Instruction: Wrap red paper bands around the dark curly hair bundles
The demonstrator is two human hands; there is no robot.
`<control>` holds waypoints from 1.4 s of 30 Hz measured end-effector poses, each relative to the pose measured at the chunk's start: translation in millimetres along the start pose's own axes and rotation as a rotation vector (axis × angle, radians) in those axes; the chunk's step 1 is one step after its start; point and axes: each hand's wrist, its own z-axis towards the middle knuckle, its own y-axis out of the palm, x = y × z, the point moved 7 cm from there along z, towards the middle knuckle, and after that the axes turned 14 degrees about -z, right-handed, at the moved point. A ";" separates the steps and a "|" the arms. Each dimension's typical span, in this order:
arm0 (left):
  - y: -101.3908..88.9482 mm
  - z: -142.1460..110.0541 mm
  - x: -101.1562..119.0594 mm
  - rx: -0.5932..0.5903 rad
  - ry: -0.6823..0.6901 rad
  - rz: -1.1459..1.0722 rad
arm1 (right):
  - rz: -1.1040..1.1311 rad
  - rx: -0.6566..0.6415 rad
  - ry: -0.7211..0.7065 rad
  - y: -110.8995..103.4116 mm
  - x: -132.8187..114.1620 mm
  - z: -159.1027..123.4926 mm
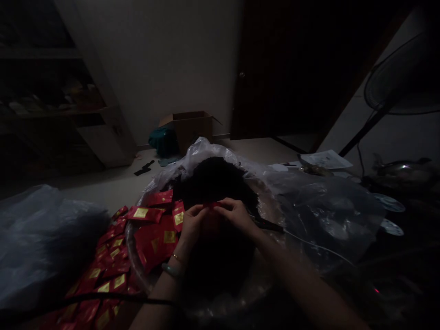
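Pinch: the left hand (193, 220) and the right hand (237, 215) both have thumb and fingers closed on the upper edge of one red packet (211, 213), fingertips almost meeting over it.
Packet in hand: from where I stand, it lies between the two hands, directly below the fingertips, over the near part of the black heap (215, 181).
Long axis: it seems to hang down and toward the near side, between the wrists; its lower end sinks into shadow, so I can't tell whether it touches the heap.
Nearer hand: neither; the packet is shared about evenly. The left is closer to the other red packets, the right to the black-handled tool.
Black-handled tool: just right of the right wrist, a dark handle (270, 224) with a pale cord (319, 246) running right and near.
Heap: loose and black, too dim for me to name, inside a clear plastic liner (202, 149) that bunches up at the far side.
Left wrist: a pale green bangle (173, 270).
Red packets, left: some (156, 238) lie within the round rim (130, 243), beside the left hand; more (118, 280) spill outside it, left and near.
Farther out: a cardboard box (192, 128) by the far wall, a standing fan (395, 82) at far right.
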 end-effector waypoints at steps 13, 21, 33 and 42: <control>4.9 -1.9 -2.5 -0.065 -0.019 0.029 | -0.009 -0.024 0.027 0.9 5.1 2.3; 16.7 -7.2 -9.4 -0.246 -0.122 0.051 | 0.024 -0.073 0.033 -0.8 8.0 2.3; 18.0 -15.5 -19.5 -0.216 -0.356 0.017 | -0.433 -0.184 0.023 -37.1 25.5 11.8; 12.4 -11.5 -8.6 -0.103 -0.298 -0.028 | -1.042 -0.596 0.309 -49.5 101.3 -15.1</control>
